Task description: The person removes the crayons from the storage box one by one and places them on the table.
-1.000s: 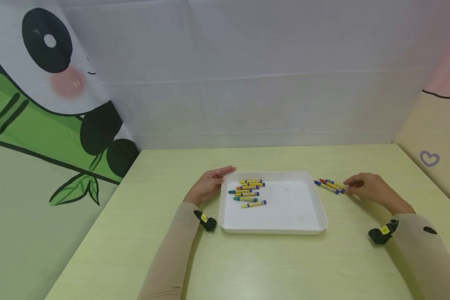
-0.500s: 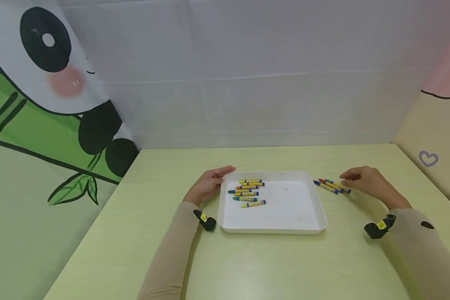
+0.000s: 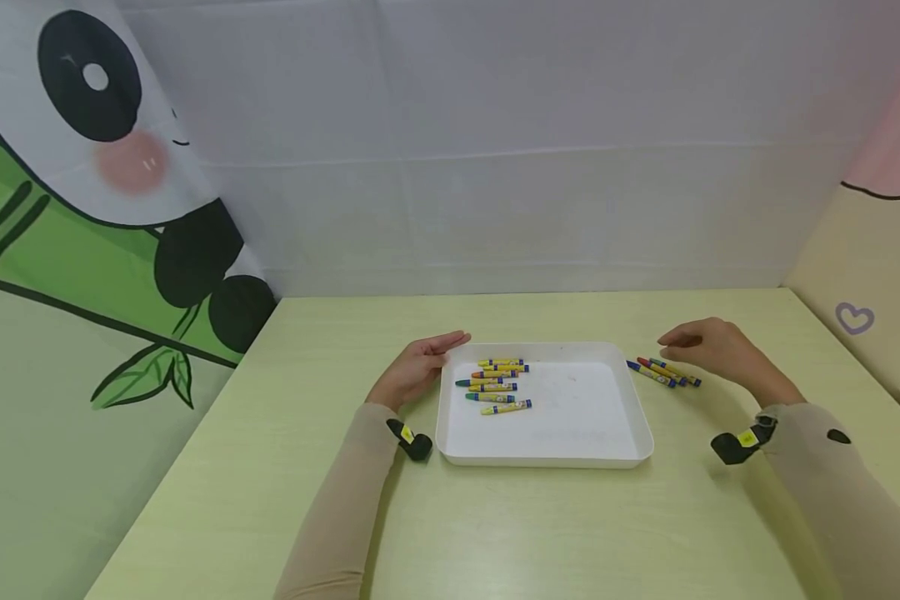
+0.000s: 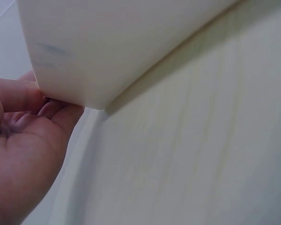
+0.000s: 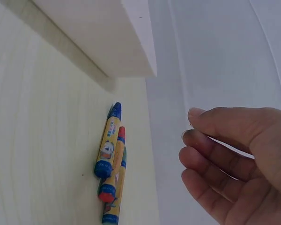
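Note:
A white tray [image 3: 630, 417] sits mid-table with several yellow-wrapped crayons [image 3: 495, 383] lying in its far left part. My left hand [image 3: 418, 368] rests with straight fingers against the tray's far left corner [image 4: 75, 89]. Three crayons [image 3: 662, 372] lie on the table just right of the tray; in the right wrist view these crayons [image 5: 111, 159] lie beside the tray corner [image 5: 131, 42]. My right hand [image 3: 701, 346] hovers just above and behind them, fingers loosely curled, holding nothing. That right hand [image 5: 234, 159] is empty in the wrist view too.
The pale green table [image 3: 495, 533] is walled by white fabric at the back, a panda-print screen [image 3: 105, 208] on the left and a cream panel [image 3: 870, 317] on the right. Black wrist cameras [image 3: 735, 446] sit on both sleeves.
My right hand has lifted off the table and moved back and left, away from the ends of the three crayons. The left hand and the tray have stayed still.

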Motion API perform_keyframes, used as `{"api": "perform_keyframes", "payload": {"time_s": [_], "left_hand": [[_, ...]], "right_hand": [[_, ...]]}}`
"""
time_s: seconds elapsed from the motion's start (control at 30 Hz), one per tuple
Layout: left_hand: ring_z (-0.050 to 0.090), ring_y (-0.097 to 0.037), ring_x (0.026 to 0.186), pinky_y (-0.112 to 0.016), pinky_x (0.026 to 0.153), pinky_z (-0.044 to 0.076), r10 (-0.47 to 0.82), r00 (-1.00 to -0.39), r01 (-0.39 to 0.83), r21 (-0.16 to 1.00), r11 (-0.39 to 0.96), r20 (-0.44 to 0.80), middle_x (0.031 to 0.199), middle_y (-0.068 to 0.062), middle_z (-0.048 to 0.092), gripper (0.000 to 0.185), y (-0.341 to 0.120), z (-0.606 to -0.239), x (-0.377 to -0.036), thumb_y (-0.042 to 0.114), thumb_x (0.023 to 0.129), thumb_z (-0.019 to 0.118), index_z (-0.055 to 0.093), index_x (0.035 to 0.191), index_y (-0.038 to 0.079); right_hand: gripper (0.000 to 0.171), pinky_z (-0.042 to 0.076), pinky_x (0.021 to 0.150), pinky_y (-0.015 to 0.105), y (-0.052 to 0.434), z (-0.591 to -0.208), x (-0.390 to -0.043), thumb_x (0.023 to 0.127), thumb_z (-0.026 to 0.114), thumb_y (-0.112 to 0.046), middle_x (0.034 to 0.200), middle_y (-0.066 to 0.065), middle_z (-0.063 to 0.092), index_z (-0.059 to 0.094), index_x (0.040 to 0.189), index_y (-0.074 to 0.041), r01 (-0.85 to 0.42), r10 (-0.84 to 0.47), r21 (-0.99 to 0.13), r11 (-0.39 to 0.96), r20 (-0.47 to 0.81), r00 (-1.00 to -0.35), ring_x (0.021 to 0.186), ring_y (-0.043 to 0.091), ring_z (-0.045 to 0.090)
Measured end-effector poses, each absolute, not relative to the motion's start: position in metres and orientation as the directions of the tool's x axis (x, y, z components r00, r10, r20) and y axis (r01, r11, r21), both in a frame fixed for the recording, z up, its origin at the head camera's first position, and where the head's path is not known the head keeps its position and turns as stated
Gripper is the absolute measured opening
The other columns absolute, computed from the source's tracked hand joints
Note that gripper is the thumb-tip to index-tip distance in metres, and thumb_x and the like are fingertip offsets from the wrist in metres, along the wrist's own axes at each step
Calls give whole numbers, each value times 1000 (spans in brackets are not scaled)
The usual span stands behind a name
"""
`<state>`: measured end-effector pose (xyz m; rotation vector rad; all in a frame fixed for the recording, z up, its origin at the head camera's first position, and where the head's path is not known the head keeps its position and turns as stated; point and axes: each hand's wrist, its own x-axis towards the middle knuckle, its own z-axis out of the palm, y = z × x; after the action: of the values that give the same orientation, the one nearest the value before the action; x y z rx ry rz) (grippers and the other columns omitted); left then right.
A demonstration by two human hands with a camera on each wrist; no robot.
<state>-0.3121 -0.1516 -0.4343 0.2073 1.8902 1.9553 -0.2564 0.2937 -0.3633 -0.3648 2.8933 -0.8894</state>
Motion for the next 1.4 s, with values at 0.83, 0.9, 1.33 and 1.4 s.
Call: {"api": "perform_keyframes", "payload": {"time_s": [0.83, 0.9, 1.33, 1.4], "left_hand": [[31, -18, 143, -38, 116, 29, 377, -904, -210, 978, 14, -200, 150, -3, 44, 49, -151, -432, -313, -7, 99, 35, 44, 145, 9], [31, -18, 144, -39, 116, 29, 379, -904, -207, 978, 14, -197, 150, -4, 43, 49, -151, -432, -313, -7, 99, 34, 43, 145, 9], [31, -20, 144, -39, 116, 29, 398, -898, -192, 981, 24, -186, 152, -6, 41, 49, -153, -431, -311, -7, 99, 33, 41, 146, 7], [30, -21, 144, -40, 116, 29, 397, -898, -193, 981, 25, -187, 152, -6, 40, 50, -153, -430, -311, -7, 99, 33, 41, 146, 7]], "right_hand": [[30, 54, 82, 39, 212, -346, -275, 90, 67, -23, 107, 7, 71, 69, 113, -4, -306, -466, -633, 711, -98, -879, 96, 20, 64], [30, 53, 87, 41, 207, -348, -276, 89, 68, -24, 107, 5, 72, 70, 113, -5, -307, -473, -633, 710, -108, -874, 98, 19, 65], [25, 53, 80, 30, 177, -365, -286, 87, 70, -16, 99, 2, 71, 72, 109, -4, -330, -542, -637, 697, -166, -824, 88, 14, 62], [24, 53, 79, 29, 173, -367, -286, 87, 70, -16, 99, 2, 71, 72, 108, -5, -334, -552, -637, 695, -175, -815, 87, 14, 61]]}}
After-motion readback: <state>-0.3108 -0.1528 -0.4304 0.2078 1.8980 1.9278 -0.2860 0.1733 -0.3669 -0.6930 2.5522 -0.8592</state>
